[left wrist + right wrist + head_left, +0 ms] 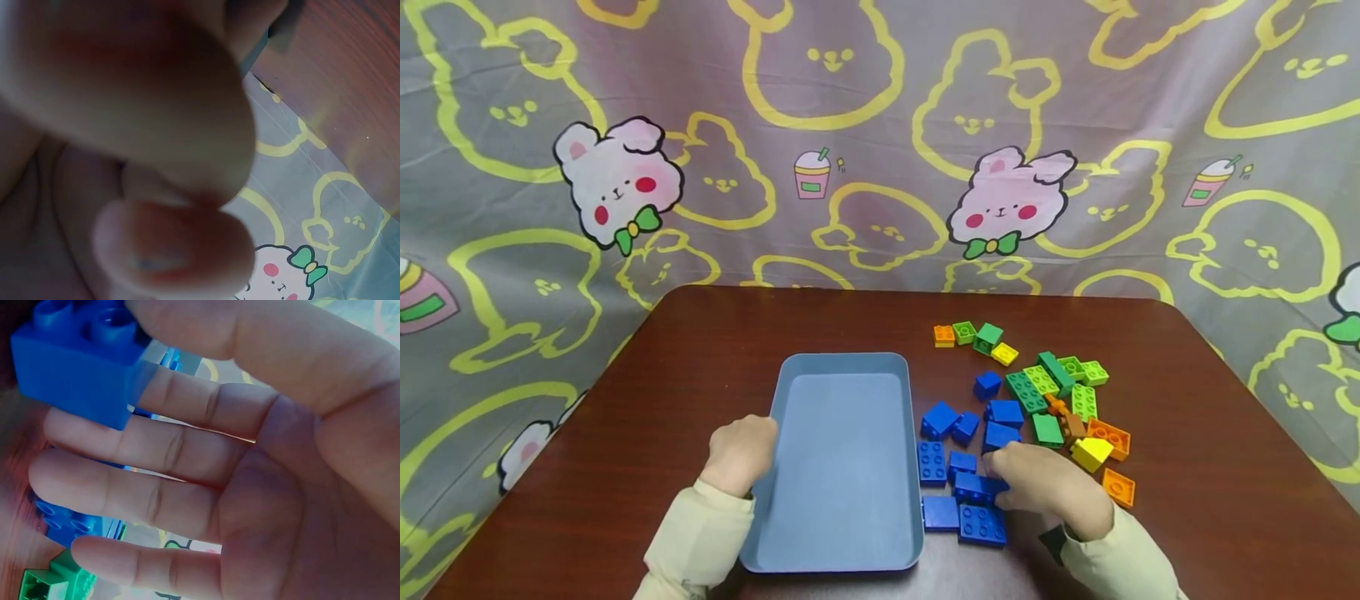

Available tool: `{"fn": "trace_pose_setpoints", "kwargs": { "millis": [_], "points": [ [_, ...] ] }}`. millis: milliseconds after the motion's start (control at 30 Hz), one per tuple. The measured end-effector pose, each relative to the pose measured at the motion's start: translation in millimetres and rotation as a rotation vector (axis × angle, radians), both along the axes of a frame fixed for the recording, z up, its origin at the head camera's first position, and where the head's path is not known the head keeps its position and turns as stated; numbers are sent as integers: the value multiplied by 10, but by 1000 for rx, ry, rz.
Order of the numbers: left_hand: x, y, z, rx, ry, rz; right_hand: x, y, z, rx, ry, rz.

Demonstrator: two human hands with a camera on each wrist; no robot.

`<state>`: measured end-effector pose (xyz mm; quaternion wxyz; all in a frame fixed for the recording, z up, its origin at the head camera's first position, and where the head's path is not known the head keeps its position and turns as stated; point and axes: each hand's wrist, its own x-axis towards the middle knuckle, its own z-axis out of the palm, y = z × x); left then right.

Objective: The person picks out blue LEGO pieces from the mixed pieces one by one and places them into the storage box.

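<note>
My left hand (742,454) lies beside the left rim of a grey-blue tray (842,467), its fingers curled. In the left wrist view the thumb and a finger meet with nothing visible between them; whether they touch the tray is hidden. My right hand (1048,483) is low over a group of blue toy bricks (982,523) right of the tray. Seen from the right wrist, thumb and index finger pinch a studded blue brick (72,381) at one end, while the other fingers are extended.
Right of the blue bricks lie green bricks (1026,392), orange bricks (1118,487), a brown piece (1073,426) and a yellow brick (1092,453). Farther back is a short row with another yellow brick (1004,354). A patterned curtain (880,150) hangs behind the brown table (715,350).
</note>
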<state>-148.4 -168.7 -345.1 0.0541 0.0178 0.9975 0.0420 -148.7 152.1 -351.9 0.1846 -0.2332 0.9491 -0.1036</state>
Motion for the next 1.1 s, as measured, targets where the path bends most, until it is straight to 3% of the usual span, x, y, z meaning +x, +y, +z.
{"fn": "trace_pose_setpoints", "kwargs": {
  "millis": [333, 1100],
  "points": [
    [-5, -25, -5, -13, 1, 7, 40, -49, 127, 43, 7, -37],
    [-23, 6, 25, 2, -33, 9, 90, -22, 263, -30, 73, 142]
  ]
}}
